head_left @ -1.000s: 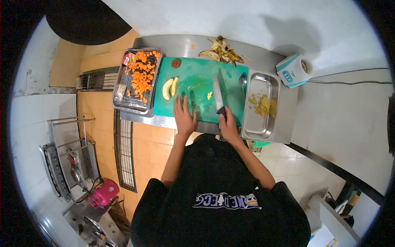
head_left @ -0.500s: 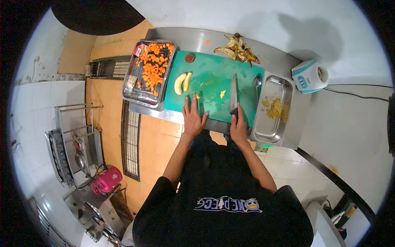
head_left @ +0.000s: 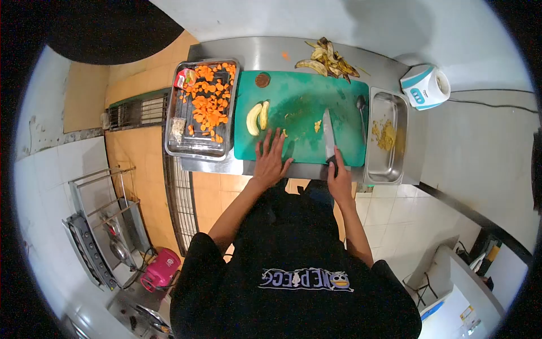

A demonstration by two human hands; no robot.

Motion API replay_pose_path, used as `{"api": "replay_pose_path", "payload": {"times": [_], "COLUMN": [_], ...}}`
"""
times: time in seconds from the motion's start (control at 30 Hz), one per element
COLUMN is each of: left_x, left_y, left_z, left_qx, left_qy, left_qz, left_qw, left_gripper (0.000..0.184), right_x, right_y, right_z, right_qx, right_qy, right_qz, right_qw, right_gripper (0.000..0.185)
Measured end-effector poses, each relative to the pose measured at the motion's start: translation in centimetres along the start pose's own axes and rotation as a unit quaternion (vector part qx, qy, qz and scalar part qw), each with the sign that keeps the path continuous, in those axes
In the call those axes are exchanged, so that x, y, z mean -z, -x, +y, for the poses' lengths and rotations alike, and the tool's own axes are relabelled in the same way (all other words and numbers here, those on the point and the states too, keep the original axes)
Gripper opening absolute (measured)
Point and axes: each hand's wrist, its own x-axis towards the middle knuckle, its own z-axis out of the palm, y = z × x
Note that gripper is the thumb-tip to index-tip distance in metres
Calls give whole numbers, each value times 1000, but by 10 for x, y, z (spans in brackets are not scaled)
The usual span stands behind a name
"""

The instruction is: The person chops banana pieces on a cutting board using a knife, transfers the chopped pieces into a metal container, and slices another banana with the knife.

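My left hand [head_left: 271, 162] lies with fingers spread at the near edge of the green cutting board [head_left: 299, 93]. A small banana bit [head_left: 284, 133] sits beside its fingertips. In my right hand [head_left: 340, 182] is the black handle of a kitchen knife [head_left: 329, 134], its blade over the board and pointing away from me. Left of the blade is a small heap of yellow banana pieces [head_left: 317, 125]. Two peeled bananas [head_left: 254, 119] rest on the board's left part. A brown round lump [head_left: 262, 79] is at its far left, and a spoon [head_left: 362, 116] along its right side.
Left of the board stands a metal tray [head_left: 197, 148] with orange carrot pieces [head_left: 210, 110] and small packets. A steel pan [head_left: 390, 169] on the right holds yellow mash [head_left: 385, 135]. Banana peels [head_left: 328, 59] lie behind the board. A white-and-blue appliance [head_left: 424, 87] is at the far right.
The head view has shifted and turned slightly. The knife's blade leans a little more to the left, still in my right hand. My left hand stays near the banana bit.
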Motion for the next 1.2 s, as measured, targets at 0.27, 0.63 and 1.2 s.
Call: {"api": "replay_pose_path", "payload": {"times": [0.27, 0.63, 1.2], "left_x": [4, 9, 15], "left_y": [3, 1, -43], "left_z": [-5, -10, 1], "left_qx": [0, -9, 28], "left_qy": [-11, -3, 14], "left_qz": [-28, -35, 29], "left_qw": [1000, 999, 999], "left_gripper": [90, 93, 84], "right_x": [-26, -82, -8], "right_y": [14, 25, -57], "right_z": [-12, -26, -42], "right_qx": [24, 99, 99], "right_qy": [31, -66, -45], "right_qz": [13, -60, 3], "right_qw": [999, 991, 994], "right_gripper": [59, 57, 55]}}
